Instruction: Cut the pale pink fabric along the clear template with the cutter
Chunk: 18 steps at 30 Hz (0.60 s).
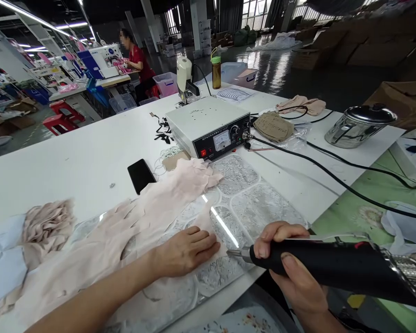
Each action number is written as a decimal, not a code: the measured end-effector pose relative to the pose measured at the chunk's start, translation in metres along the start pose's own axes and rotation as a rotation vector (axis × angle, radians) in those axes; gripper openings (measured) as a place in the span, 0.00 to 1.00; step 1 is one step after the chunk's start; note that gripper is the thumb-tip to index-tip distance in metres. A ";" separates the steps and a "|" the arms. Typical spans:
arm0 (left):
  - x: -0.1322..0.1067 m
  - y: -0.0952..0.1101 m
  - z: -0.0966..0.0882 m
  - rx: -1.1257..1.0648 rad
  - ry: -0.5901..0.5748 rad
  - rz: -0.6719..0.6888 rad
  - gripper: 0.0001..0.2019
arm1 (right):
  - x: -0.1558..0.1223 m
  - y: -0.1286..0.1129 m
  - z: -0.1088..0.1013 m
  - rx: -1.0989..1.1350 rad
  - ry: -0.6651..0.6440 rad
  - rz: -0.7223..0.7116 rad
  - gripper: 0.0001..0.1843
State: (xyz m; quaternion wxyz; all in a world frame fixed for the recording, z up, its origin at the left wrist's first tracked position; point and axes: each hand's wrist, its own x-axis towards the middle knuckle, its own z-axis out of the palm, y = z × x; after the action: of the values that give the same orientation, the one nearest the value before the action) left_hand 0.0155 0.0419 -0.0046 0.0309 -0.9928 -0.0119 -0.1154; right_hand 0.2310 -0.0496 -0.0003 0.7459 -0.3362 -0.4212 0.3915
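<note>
My left hand (pixel 185 250) lies flat, fingers stretched out, pressing a strip of pale pink fabric (pixel 135 226) onto a glass plate (pixel 249 203) near the table's front edge. My right hand (pixel 291 268) is wrapped round a black hand-held cutter (pixel 333 264). Its metal tip (pixel 234 253) points left and sits just beside my left fingertips, at the fabric's edge. A black cable (pixel 333 178) runs from the tool side back to a white control box (pixel 210 125) with a dial and a red switch.
A black phone (pixel 141 175) lies left of the box. A heap of pink fabric pieces (pixel 38 231) sits at the far left. A steel pot (pixel 358 126), a beige cup piece (pixel 273 126) and a bottle (pixel 216 69) stand further back. A person sews at a distant machine (pixel 135 58).
</note>
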 end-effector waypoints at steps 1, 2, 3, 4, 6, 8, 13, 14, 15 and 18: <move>-0.001 0.000 0.000 -0.006 -0.001 -0.008 0.15 | -0.001 0.000 0.000 -0.003 0.000 0.004 0.05; -0.002 0.000 0.001 -0.013 -0.003 -0.015 0.15 | -0.001 0.000 -0.001 -0.004 0.001 0.007 0.05; -0.002 0.000 0.001 -0.019 -0.003 -0.021 0.14 | -0.001 0.000 -0.001 -0.004 0.002 0.013 0.05; -0.003 0.000 0.001 -0.023 -0.004 -0.024 0.14 | -0.001 -0.001 0.000 -0.003 0.003 0.016 0.05; -0.003 0.001 0.001 -0.024 -0.006 -0.029 0.14 | -0.001 -0.002 0.000 -0.001 0.006 0.019 0.04; -0.003 0.001 0.001 -0.020 -0.016 -0.032 0.14 | 0.001 -0.003 0.002 0.002 0.010 0.023 0.04; -0.004 0.002 0.002 0.006 -0.038 -0.040 0.15 | 0.004 -0.004 0.004 0.020 0.018 0.052 0.05; -0.005 0.002 0.003 0.010 -0.036 -0.040 0.14 | 0.004 -0.004 0.004 0.025 0.019 0.057 0.05; -0.005 0.002 0.003 0.011 -0.032 -0.040 0.14 | 0.004 -0.004 0.004 0.030 0.023 0.061 0.05; -0.006 0.002 0.004 -0.001 -0.024 -0.035 0.15 | 0.005 -0.003 0.005 0.037 0.044 0.046 0.06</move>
State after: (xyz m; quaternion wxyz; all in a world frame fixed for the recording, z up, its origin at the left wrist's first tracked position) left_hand 0.0108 0.0397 -0.0097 0.0282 -0.9938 -0.0293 -0.1038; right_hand 0.2294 -0.0459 0.0065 0.7517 -0.3406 -0.3897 0.4089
